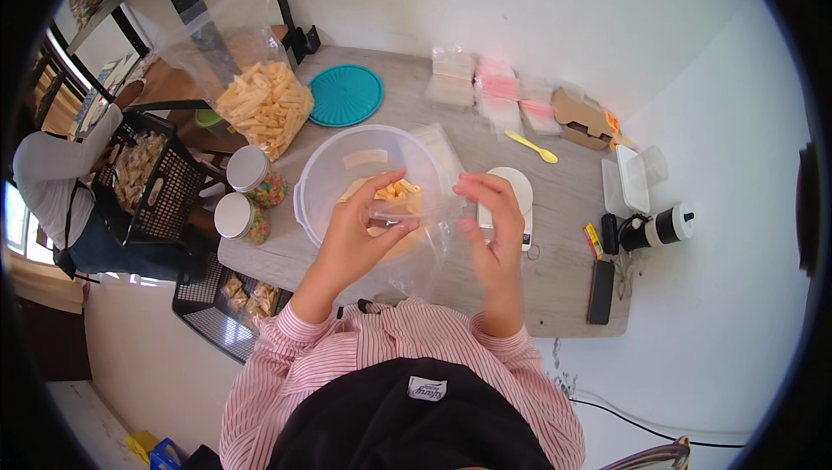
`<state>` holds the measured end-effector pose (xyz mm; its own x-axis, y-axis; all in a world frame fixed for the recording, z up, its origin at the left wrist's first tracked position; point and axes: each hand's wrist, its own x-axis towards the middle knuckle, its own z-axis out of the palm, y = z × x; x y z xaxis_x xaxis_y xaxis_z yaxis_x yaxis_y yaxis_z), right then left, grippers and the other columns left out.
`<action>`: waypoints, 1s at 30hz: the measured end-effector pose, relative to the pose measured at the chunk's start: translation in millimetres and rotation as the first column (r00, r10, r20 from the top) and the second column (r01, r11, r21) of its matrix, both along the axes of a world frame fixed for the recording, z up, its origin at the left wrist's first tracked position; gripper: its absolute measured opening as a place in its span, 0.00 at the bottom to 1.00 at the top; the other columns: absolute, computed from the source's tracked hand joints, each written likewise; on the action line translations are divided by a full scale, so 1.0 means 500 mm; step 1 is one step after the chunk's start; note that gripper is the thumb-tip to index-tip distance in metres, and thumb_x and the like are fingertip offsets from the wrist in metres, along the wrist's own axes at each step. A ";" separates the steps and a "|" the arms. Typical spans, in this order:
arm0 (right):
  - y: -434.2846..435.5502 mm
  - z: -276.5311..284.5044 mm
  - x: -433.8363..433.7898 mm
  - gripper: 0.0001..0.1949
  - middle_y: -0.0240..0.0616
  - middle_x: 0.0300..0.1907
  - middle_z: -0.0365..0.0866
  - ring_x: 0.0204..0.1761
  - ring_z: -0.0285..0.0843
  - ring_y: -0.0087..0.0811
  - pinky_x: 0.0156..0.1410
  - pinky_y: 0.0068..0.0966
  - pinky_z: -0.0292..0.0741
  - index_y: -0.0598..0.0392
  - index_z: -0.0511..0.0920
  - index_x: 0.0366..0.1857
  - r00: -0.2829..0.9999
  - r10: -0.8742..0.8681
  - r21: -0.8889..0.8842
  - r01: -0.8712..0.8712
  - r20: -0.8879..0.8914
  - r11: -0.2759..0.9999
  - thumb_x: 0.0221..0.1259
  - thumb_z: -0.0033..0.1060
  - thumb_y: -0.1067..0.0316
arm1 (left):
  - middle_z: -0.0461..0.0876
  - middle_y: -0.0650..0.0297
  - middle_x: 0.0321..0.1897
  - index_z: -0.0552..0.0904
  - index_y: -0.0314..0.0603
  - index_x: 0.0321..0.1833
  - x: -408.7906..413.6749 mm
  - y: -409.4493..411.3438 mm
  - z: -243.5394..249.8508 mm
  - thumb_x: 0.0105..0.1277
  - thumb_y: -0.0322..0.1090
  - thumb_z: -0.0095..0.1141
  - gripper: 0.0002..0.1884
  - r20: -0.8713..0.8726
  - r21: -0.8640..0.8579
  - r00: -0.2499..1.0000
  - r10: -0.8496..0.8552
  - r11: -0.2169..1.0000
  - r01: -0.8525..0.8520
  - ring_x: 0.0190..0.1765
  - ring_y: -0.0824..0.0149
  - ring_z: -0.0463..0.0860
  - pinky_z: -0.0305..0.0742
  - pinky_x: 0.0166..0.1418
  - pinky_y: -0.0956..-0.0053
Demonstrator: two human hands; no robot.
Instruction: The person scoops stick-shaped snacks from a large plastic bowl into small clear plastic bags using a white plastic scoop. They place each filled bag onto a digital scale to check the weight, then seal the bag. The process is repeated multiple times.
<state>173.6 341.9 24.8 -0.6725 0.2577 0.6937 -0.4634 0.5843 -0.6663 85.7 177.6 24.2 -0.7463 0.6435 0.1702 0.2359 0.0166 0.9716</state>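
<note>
My left hand is over a translucent plastic tub, holding a clear plastic bag. Its thumb and index finger are spread, and its other fingers are partly hidden by the film. The bag hangs across the tub's near side towards my body. To the right, my right hand has its fingers apart beside the bag's edge, with nothing seen in them. Pale orange tube-shaped snacks lie inside the tub. A white digital scale is partly behind my right hand. Flat clear bags lie by the tub.
A large bag of tube snacks, a teal lid and two candy jars stand left. A yellow spoon, bag stacks and a phone lie right. A person sits beside a black crate.
</note>
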 end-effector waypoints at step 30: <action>-0.077 -0.005 -0.082 0.05 0.36 0.31 0.82 0.31 0.82 0.22 0.36 0.17 0.78 0.64 0.81 0.31 0.748 0.582 -0.512 -0.381 0.318 0.770 0.50 0.60 0.79 | 0.69 0.52 0.52 0.60 0.34 0.62 0.034 -0.069 0.007 0.32 0.48 0.73 0.52 -0.714 -0.173 0.673 0.193 0.883 -0.436 0.56 0.52 0.69 0.57 0.59 0.59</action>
